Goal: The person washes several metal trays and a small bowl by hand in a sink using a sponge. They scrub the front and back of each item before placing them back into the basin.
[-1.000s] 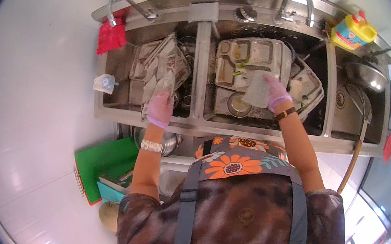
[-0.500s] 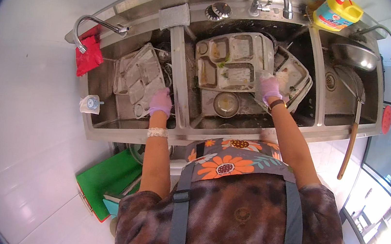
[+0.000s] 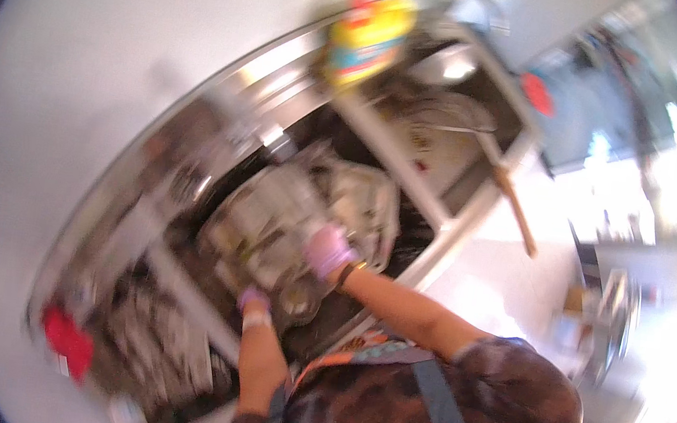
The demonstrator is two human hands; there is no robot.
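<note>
Everything is smeared by motion. A metal compartment tray [image 3: 266,219] with food scraps lies in the middle sink basin. My right hand [image 3: 328,250], in a thin purple glove, is closed over the tray's right part; what its fingers hold is too blurred to name. At the tray's near left edge is my left hand [image 3: 253,297], gloved too, its fingers blurred. Other trays [image 3: 366,206] are stacked to the right of my right hand. A round metal bowl [image 3: 299,298] shows between my hands.
More metal trays [image 3: 162,342] lie in the left basin. A wood-handled strainer [image 3: 513,203] leans over the right basin's rim, near a metal pan [image 3: 445,64]. Behind stands a yellow bottle [image 3: 368,42]. A red packet [image 3: 66,340] sits on the left rim.
The whole view has swung toward the right. My left hand has left the trays in the left basin and come over to the tray in the middle basin.
</note>
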